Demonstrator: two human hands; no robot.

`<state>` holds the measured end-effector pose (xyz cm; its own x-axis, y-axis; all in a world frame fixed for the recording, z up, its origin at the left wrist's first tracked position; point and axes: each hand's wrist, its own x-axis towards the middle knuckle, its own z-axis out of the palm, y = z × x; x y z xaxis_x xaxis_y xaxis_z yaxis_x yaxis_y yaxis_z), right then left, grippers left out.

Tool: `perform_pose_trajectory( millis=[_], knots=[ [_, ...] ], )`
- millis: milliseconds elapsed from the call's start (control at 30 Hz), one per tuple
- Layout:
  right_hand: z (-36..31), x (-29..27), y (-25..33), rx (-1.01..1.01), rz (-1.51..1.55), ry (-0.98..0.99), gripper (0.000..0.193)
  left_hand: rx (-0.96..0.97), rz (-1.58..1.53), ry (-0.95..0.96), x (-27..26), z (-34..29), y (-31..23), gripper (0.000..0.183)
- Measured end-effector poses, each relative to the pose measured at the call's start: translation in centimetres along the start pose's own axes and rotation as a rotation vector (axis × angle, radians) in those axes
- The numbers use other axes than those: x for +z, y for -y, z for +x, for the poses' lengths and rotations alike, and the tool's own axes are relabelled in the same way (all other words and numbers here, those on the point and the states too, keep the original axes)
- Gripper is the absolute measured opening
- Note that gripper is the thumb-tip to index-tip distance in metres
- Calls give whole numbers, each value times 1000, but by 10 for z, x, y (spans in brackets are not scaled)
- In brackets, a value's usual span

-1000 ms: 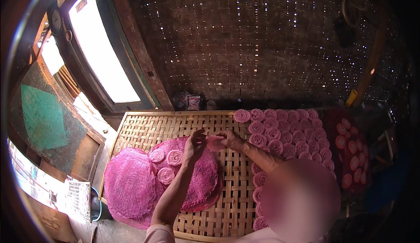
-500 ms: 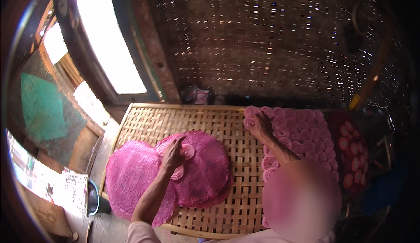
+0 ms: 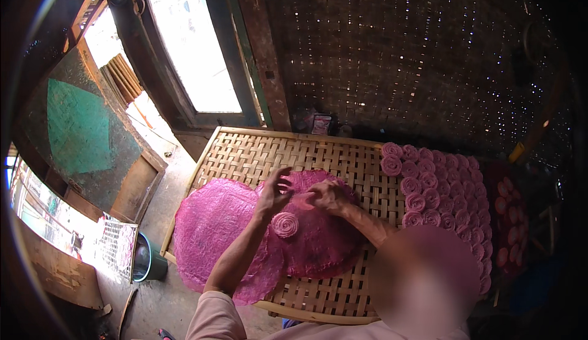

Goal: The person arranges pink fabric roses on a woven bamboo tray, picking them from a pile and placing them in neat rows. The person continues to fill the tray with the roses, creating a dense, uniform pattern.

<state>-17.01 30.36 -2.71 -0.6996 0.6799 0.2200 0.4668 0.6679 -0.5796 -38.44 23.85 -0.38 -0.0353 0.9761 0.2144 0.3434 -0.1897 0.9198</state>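
Note:
My left hand (image 3: 275, 194) is just above the pink round sheets, its fingers apart and slightly curled, holding nothing that I can see. Close by on the right, my right hand (image 3: 331, 197) has its fingers closed at the edge of a pale pink coil, partly covered and blurred. Another pink spiral coil (image 3: 285, 225) lies below the hands on the darker magenta round sheet (image 3: 321, 248). The lighter pink round sheet (image 3: 214, 236) overlaps it on the left. Packed rows of pink spiral coils (image 3: 429, 199) cover the right part of the woven bamboo rack.
Under everything stretches the woven bamboo rack (image 3: 236, 156). Red pieces with pale round centres (image 3: 505, 217) lie beyond its right end. A dark green bucket (image 3: 153, 265) stands on the floor at the left. A woven wall (image 3: 392, 58) rises behind.
My right hand has come back from the far corner of the coil rows to the round sheets, leaving coils there. My left hand has lifted off the coils it touched. The view has shifted.

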Motion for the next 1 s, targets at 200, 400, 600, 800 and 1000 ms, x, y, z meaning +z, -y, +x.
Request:
perform_pose_trajectory(
  millis=[200, 400, 600, 800, 1000],
  knots=[
    [-56, -39, -36, 443, 387, -208, 38, 166, 945, 50, -63, -20, 75, 18],
    [-105, -85, -107, 511, 2, -468, 34, 99, 986, -20, -44, -8, 44, 40],
    [-114, -108, -125, 585, -361, -528, 31, 108, 907, 23, -35, -6, 43, 34],
    [-111, -78, -70, 446, -530, -514, 43, 27, 939, 146, -52, -6, 38, 29],
    [-100, -42, -26, 236, -225, -470, 39, 88, 1040, 246, -46, -2, 27, 34]
  ],
)
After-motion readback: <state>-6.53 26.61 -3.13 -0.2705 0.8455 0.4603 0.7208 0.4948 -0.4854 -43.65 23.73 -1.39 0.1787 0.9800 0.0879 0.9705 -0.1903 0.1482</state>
